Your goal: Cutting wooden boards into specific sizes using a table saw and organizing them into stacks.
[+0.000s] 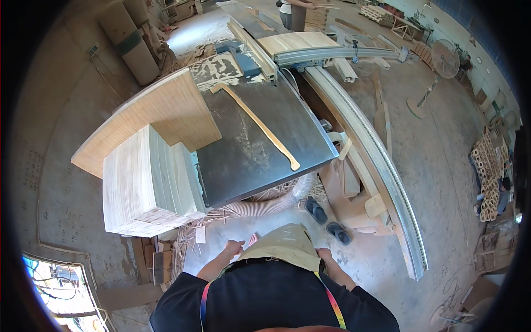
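Note:
My left hand hangs beside my light tan shorts, its fingers curled in and nothing visible in them. On the other side of the shorts is my right hand, partly hidden, so its fingers do not show. Neither hand touches the dark saw table in front of me. A long, slightly curved wooden stick lies across that table. At the table's left stands a stack of pale wood boards, with a wide wooden panel lying just behind it.
A sliding rail runs along the table's right side, with a metal fence across its far end. Dark sandals and a ribbed hose are near my feet. Another person stands far off; a fan is at right.

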The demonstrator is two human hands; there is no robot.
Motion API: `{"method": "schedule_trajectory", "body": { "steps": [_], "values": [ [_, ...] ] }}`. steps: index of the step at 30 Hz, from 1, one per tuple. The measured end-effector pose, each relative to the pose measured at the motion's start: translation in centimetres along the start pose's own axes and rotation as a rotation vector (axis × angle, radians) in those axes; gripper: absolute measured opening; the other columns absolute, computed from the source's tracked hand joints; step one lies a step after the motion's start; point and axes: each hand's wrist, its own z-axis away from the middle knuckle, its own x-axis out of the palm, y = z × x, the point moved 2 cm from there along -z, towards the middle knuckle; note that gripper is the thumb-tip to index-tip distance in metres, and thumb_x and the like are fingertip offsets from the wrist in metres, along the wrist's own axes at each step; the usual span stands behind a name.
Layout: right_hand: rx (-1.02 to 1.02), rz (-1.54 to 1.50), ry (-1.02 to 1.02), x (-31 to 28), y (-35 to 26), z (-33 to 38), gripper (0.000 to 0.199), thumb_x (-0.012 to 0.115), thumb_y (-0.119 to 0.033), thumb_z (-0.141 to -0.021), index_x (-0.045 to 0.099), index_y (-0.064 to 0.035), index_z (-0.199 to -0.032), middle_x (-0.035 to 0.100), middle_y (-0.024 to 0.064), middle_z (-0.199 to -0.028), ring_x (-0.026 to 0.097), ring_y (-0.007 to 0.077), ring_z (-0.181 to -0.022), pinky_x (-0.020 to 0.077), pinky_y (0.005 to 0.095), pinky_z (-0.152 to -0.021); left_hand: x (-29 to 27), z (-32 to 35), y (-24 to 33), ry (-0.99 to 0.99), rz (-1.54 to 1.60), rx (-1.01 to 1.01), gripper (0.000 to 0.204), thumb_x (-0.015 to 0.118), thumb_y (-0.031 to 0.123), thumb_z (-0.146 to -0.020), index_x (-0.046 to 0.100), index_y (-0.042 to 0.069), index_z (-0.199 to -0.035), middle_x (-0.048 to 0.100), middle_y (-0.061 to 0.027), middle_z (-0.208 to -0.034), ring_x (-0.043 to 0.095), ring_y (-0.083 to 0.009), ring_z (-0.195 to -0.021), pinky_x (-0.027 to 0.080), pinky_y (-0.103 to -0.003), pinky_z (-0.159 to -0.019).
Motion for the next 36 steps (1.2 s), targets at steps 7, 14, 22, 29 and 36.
{"method": "schedule_trajectory", "body": {
  "steps": [7,14,22,29,36],
  "values": [
    [-0.154,-0.144,-0.093,1.0,1.5,-2.5,0.027,0.071,-0.02,-0.093,0.078,0.0042,-0.102,0.076,0.0167,-0.093,0.07,0.0277,-0.078,0.0572,0.0358,-0.076,-0.3,-0.5,-0.6,0.027,0.201,-0.108,0.037,0.075,0.031,-0.092,0.07,0.001,-0.072,0.065,-0.0061,-0.065,0.054,-0.0151,-0.047,0.044,-0.026,-0.047],
    [-0.213,-0.174,-0.104,1.0,1.4,-1.5,0.022,0.071,-0.016,-0.094,0.077,0.0043,-0.101,0.076,0.0171,-0.091,0.069,0.0263,-0.074,0.0567,0.0349,-0.072,0.0,0.0,-1.0,0.007,0.22,-0.136,0.038,0.075,0.031,-0.093,0.069,0.002,-0.071,0.063,-0.0053,-0.063,0.052,-0.0151,-0.047,0.042,-0.026,-0.046],
    [0.09,-0.434,-0.068,-0.2,-0.4,-0.3,0.024,0.071,-0.017,-0.094,0.077,0.0049,-0.101,0.076,0.0167,-0.091,0.069,0.0261,-0.078,0.0567,0.0348,-0.076,0.6,0.5,-0.6,0.014,0.207,-0.13,0.038,0.075,0.032,-0.093,0.068,0.004,-0.067,0.061,-0.0045,-0.061,0.05,-0.0151,-0.045,0.041,-0.026,-0.046],
    [0.075,-0.534,-0.066,-0.9,-0.2,0.4,0.025,0.072,-0.017,-0.093,0.077,0.0052,-0.101,0.076,0.0172,-0.093,0.07,0.0258,-0.081,0.0567,0.0346,-0.078,1.4,0.0,-0.1,0.007,-0.018,-0.007,0.039,0.075,0.033,-0.092,0.068,0.006,-0.066,0.061,-0.0037,-0.06,0.051,-0.0151,-0.046,0.042,-0.027,-0.047],
    [0.081,-0.253,-0.04,-1.9,-0.9,0.9,0.025,0.073,-0.018,-0.092,0.078,0.005,-0.101,0.077,0.0167,-0.093,0.07,0.0258,-0.08,0.0567,0.0339,-0.077,2.2,-0.2,-0.3,0.03,0.074,-0.118,0.04,0.074,0.035,-0.093,0.069,0.005,-0.067,0.062,-0.0037,-0.06,0.052,-0.0154,-0.047,0.044,-0.027,-0.049]
  ]
}}
